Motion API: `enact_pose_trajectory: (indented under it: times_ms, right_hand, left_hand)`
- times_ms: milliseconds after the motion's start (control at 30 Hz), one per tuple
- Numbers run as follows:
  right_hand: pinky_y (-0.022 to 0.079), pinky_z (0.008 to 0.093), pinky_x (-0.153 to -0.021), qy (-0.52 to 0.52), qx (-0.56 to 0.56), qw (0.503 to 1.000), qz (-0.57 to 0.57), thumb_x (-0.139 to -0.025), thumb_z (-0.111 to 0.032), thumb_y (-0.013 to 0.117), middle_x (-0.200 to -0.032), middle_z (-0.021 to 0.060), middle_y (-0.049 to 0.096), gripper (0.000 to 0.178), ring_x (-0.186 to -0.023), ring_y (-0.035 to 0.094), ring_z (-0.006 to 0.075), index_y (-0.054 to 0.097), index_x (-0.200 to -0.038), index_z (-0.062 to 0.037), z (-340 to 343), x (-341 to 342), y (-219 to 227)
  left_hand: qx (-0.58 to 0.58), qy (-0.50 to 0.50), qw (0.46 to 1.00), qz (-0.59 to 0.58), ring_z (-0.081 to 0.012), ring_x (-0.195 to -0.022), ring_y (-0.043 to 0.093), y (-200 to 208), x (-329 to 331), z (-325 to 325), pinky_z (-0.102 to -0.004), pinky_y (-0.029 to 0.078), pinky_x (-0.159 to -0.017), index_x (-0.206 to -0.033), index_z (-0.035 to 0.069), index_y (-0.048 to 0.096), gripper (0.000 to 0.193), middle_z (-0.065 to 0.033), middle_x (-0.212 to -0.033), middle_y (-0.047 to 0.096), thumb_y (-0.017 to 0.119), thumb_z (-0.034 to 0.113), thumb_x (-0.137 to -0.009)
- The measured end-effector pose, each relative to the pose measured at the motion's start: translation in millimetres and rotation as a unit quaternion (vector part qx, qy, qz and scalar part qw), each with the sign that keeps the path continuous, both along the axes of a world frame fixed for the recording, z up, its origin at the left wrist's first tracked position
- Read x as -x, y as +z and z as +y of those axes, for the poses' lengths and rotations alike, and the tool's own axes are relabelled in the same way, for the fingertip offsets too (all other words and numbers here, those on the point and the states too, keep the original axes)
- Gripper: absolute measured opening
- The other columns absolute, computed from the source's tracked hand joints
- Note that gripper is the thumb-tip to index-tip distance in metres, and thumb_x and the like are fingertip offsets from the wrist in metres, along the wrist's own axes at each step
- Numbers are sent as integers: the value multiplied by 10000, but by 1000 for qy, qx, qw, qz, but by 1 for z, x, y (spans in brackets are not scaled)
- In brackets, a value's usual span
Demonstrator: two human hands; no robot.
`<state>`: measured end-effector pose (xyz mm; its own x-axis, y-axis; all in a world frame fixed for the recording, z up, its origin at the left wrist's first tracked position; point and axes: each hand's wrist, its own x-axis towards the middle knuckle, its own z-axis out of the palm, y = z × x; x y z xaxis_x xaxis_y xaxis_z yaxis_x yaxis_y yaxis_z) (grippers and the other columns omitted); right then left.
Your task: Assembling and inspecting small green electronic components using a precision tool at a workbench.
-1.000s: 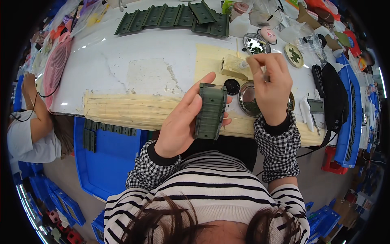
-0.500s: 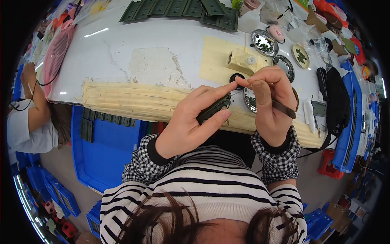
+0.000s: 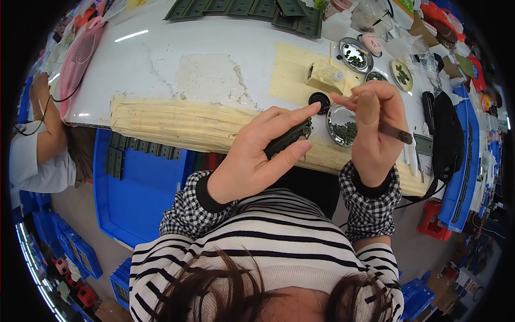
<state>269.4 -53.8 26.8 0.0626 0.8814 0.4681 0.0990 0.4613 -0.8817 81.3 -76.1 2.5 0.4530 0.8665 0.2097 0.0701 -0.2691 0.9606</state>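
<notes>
My left hand is closed around a small dark green molded part, holding it between thumb and fingers above the padded table edge. My right hand is raised just to the right, with a finger wrapping of tan tape. It grips a slim dark flat tool whose tail sticks out past the palm; its tip is hidden by the fingers. Below and between the hands stands a round metal dish of small dark green pieces. A small black round cup sits beyond my left fingertips.
Green molded panels lie at the far edge. A tape-wrapped block with a bottle and more dishes stand ahead right. A blue bin holding green parts is at lower left. Another person's arm shows far left.
My right hand has drawn away to the right with the flat tool, uncovering the metal dish. My left hand still holds the green part, nearly in place.
</notes>
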Motion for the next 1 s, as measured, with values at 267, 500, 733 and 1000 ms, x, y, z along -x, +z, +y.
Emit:
enact_pose_trajectory:
  times_ms: [267,500,733,1000]
  right_hand:
    - [486,302,-579,-168,-108,906,-373,-770,39,621,-861,81,571,179,-693,616,243,633,-931,-38,32,-26,-10]
    - [495,316,-576,-154,-53,906,-391,-734,61,630,-865,78,575,284,-682,602,226,661,-990,-57,28,-23,-7]
    - [411,222,-502,-55,-48,951,-300,-718,-49,765,-836,64,581,395,-673,542,119,667,-1101,-35,-8,-19,15]
    - [473,271,-591,36,-37,957,-284,-648,-50,817,-866,60,594,530,-739,598,171,653,-1152,-44,-31,-2,9]
  left_hand:
    - [191,-94,940,-268,-267,-1200,527,-17,3,2,-374,400,-1029,-1432,-54,279,606,-251,-1380,444,436,342,-1002]
    - [184,-135,929,-289,-331,-1216,515,-19,10,4,-427,392,-1033,-1428,-56,277,630,-295,-1379,422,449,362,-990]
    - [210,-131,923,-294,-312,-1184,538,-15,8,0,-423,420,-1006,-1422,-70,283,659,-277,-1337,472,356,433,-1002]
    - [286,-64,910,-294,-294,-1124,573,-20,-3,-6,-402,457,-975,-1356,-85,397,639,-238,-1253,553,230,430,-1015]
